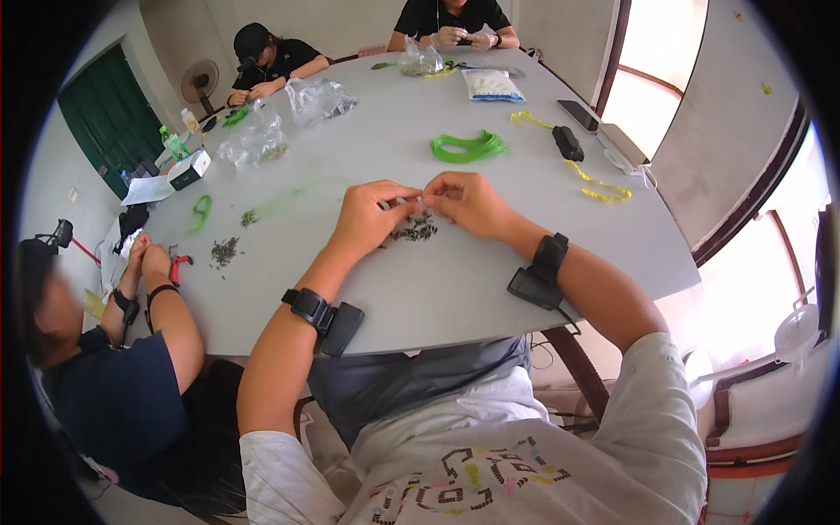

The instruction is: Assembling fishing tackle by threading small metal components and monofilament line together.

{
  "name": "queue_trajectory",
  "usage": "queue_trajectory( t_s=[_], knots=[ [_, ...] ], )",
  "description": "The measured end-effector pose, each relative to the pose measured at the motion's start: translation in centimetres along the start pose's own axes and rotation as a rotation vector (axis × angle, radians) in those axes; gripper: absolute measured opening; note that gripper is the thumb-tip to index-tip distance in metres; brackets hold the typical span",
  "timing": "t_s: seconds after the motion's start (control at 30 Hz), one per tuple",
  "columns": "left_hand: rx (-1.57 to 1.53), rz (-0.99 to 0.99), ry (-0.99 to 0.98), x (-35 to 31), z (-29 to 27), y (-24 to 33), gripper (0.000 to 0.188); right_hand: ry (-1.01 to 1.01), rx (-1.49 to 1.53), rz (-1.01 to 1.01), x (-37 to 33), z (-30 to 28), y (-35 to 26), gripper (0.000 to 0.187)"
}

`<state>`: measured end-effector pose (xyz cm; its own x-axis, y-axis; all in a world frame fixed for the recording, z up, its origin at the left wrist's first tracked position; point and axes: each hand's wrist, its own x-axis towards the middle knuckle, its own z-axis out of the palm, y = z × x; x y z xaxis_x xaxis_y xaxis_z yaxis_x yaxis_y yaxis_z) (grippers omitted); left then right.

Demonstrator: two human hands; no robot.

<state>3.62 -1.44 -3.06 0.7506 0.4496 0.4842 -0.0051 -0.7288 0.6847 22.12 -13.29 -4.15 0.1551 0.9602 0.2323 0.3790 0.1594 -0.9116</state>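
Over the grey table [472, 289], my left hand [374, 213] and my right hand [465, 201] meet fingertip to fingertip. Both are closed in a pinch, and what sits between the fingers is too small to make out. Right below the fingertips lies a loose pile of small dark pieces [415, 229]. Faint green strands [306, 194] spread across the table to the left of my left hand. Beyond my right hand rests a curved bundle of bright green line [468, 147]. A black device is strapped on each of my wrists.
At left a co-worker's hands [149, 259] are near red-handled pliers [178, 269] and another dark pile [224, 252]. Clear plastic bags [254, 140] stand farther back. To the right lie a yellow cord [604, 189], a black case [567, 143] and a phone [578, 115]. Two people sit across.
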Motion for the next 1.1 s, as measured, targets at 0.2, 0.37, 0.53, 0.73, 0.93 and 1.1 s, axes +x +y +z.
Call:
queue_trajectory(
  t_s=[0.2, 0.37, 0.53, 0.73, 0.93, 1.1],
  knots=[
    [-0.033, -0.098, -0.032, -0.1, 0.0, 0.7, 0.015, -0.006, 0.134, -0.03, -0.1, -0.2, -0.1, 0.011],
    [-0.03, -0.069, -0.075, 0.0, 0.3, 0.6, 0.011, -0.008, 0.079, -0.025, -0.1, -0.4, -0.1, 0.016],
    [-0.016, -0.053, -0.022, -0.1, 0.2, 0.0, 0.01, 0.185, -0.226, -0.195, 1.1, -1.4, 0.9, 0.013],
    [0.045, -0.051, 0.047, 0.4, 0.0, -0.4, 0.011, 0.546, -0.596, -0.153, 2.2, -8.7, 3.9, 0.015],
    [0.059, -0.068, 0.021, -0.1, 0.1, -1.1, 0.011, 0.557, -0.722, 0.016, 1.6, -9.1, 5.9, 0.018],
    [0.081, -0.015, 0.039, 0.4, 0.2, -0.7, 0.011, 0.525, -0.777, -0.021, 1.8, -9.9, 6.5, 0.017]
  ],
)
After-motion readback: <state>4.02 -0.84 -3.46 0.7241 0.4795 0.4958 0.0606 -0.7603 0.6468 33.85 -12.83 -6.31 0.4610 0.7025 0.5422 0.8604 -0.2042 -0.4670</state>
